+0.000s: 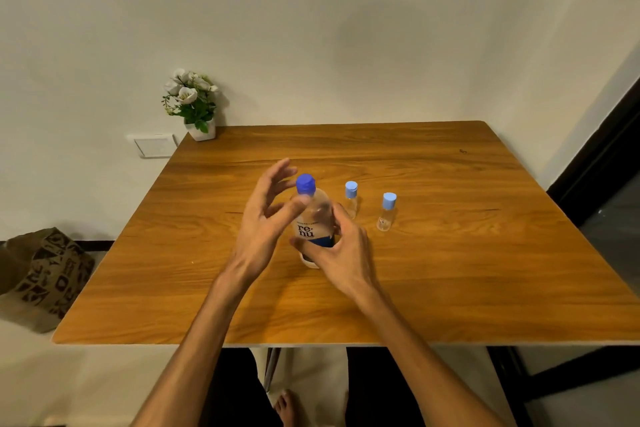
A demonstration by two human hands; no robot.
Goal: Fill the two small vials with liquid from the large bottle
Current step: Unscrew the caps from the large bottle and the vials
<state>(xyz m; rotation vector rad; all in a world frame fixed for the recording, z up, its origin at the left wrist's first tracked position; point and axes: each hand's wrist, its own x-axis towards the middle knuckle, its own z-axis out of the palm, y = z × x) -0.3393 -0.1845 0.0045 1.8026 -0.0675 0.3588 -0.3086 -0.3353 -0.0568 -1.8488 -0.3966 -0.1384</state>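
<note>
A large clear bottle (313,218) with a dark blue cap (306,183) and a "re-nu" label stands upright in the middle of the wooden table (450,270). My right hand (341,253) is wrapped around its lower body. My left hand (266,215) hovers just left of the bottle's neck, fingers spread, thumb near the shoulder under the cap, holding nothing. Two small clear vials with light blue caps stand upright to the right: the nearer vial (351,198) is partly hidden behind my right hand, the other vial (387,213) stands apart.
A small white pot of white flowers (194,104) sits at the table's far left corner against the wall. A patterned brown paper bag (45,274) lies on the floor to the left. A dark door frame (595,163) runs along the right.
</note>
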